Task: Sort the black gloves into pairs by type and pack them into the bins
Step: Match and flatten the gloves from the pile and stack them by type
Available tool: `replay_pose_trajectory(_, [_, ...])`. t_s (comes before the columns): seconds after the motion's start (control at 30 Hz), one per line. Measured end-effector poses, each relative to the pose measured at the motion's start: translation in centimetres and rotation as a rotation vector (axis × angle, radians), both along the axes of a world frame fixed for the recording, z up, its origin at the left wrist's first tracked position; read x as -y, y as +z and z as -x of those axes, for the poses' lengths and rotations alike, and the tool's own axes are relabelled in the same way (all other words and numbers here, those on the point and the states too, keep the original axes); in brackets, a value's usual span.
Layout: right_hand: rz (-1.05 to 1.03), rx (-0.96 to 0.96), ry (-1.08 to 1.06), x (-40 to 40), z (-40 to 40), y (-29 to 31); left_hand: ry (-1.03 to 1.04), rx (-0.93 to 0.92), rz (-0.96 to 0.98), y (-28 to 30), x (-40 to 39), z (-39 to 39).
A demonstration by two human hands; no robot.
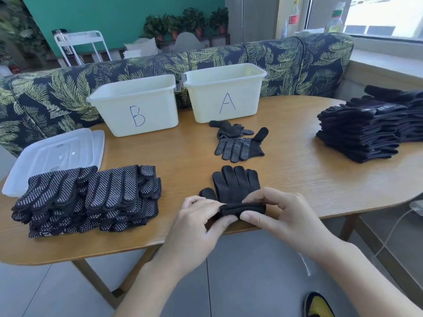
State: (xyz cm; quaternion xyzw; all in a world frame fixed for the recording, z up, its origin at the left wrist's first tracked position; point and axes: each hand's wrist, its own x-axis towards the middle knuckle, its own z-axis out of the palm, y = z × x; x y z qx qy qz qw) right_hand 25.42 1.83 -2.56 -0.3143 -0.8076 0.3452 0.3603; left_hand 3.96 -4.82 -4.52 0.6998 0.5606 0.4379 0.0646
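- Head view: A rounded wooden table (297,170) stands before a leaf-print sofa (286,62) in a bright room with a teal wall, potted plants and a window at two o'clock.
- Two cream bins sit at twelve o'clock against the sofa, bin B (135,106) on the left and bin A (225,92) just beside it on the right; their insides are hidden from this angle.
- A plain black glove (235,184) lies flat at the table's near edge, fingers pointing away, its cuff rolled into a tight band.
- The left hand (196,223) pinches the left end of that rolled cuff between thumb and fingertips; the right hand (281,213) grips the right end the same way.
- A loose dotted pair (238,143) lies between the plain glove and bin A.
- A heap of dotted gloves (91,197) fills nine o'clock, partly over clear plastic lids (57,154); a neat stack of plain gloves (361,131) sits at two o'clock.
- The knit fabric looks light, soft and limp, likely to unroll if released; the doubled cuff appears the firmest place to hold.
- The rolled cuff sits right at the table's lip, so a slip could drop it to the floor; open wood stretches ahead toward the bins, offering a clear lane.
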Motion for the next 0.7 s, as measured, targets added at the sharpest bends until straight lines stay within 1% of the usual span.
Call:
replay_pose_trajectory(0.13, [0.040, -0.013, -0.016, -1.2, 0.0, 0.2, 0.042, 0.113, 0.060, 0.3, -0.6, 0.0])
replay_pose_trajectory(0.23, [0.046, -0.007, -0.041, -1.9, 0.0, 0.5, 0.082, 0.148, 0.048, 0.8, -1.0, -0.3])
replay_pose_trajectory(0.37, [0.062, -0.054, -0.063, -3.0, 0.6, 0.8, 0.126, 0.229, 0.056, 1.5, -1.4, -0.5])
replay_pose_trajectory(0.53, [0.051, -0.054, -0.174, -4.9, 1.4, 0.8, 0.216, 0.194, 0.131, 2.4, -2.6, -0.1])
replay_pose_trajectory(0.7, [0.095, -0.007, -0.215, -6.6, 2.3, 0.5, 0.254, 0.162, 0.187, 2.5, -3.6, 0.1])
